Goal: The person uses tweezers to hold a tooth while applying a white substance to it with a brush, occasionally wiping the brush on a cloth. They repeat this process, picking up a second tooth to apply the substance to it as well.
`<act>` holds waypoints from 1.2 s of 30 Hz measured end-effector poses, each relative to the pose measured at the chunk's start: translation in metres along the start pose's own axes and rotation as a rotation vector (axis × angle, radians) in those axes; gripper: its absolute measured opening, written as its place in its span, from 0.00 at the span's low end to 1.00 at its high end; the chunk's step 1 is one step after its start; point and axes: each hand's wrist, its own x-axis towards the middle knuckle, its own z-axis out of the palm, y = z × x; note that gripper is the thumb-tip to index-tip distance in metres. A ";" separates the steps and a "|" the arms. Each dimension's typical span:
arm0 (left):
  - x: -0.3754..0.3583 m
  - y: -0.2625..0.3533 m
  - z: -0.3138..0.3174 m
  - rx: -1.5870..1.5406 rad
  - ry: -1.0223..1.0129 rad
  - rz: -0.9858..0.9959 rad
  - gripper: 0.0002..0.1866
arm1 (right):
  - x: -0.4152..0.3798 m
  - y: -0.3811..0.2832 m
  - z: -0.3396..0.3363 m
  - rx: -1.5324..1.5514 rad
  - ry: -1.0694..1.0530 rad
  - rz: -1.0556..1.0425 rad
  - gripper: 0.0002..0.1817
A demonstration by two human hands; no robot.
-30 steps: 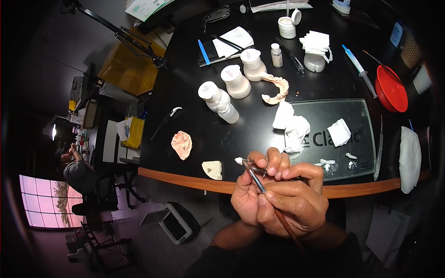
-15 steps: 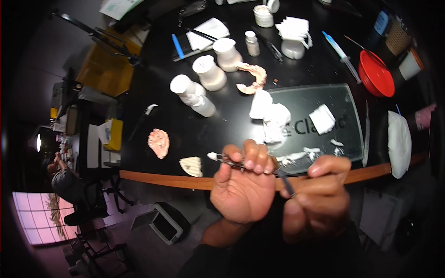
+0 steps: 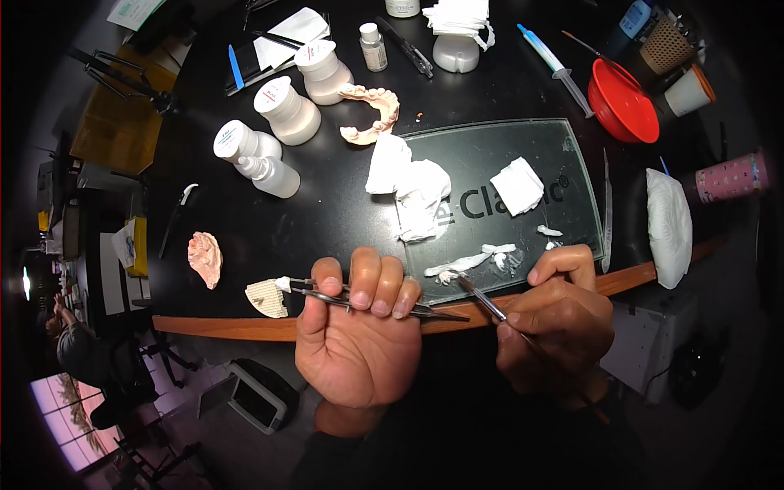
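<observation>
My left hand (image 3: 359,343), palm turned up, has its fingers curled around a pair of metal tweezers (image 3: 327,294). A small white tooth-like piece (image 3: 282,284) sits in the tips of the tweezers. In my right hand (image 3: 559,318) is a slim brush (image 3: 487,301), pinched near its metal collar. Its tip touches the white paste (image 3: 449,276) on the glass slab (image 3: 523,135). More smears of paste lie beside it. Just beyond the tweezers' tips is a ridged cream-coloured block (image 3: 268,299).
Folded white tissue (image 3: 518,186) and a crumpled tissue (image 3: 420,196) lie on the slab. Several powder jars (image 3: 286,114) stand behind, near a dental arch model (image 3: 380,114). A pink model piece (image 3: 204,260) lies left. A red bowl (image 3: 625,102) and a white pouch (image 3: 668,229) are right.
The brush tip has gone from beside the tweezers to the paste on the slab. My left hand still grips the tweezers. The whole view has shifted, moving the bench things left and up.
</observation>
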 end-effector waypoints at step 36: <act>0.001 -0.001 -0.001 0.038 0.004 -0.011 0.04 | -0.001 0.000 0.007 -0.001 0.010 -0.004 0.14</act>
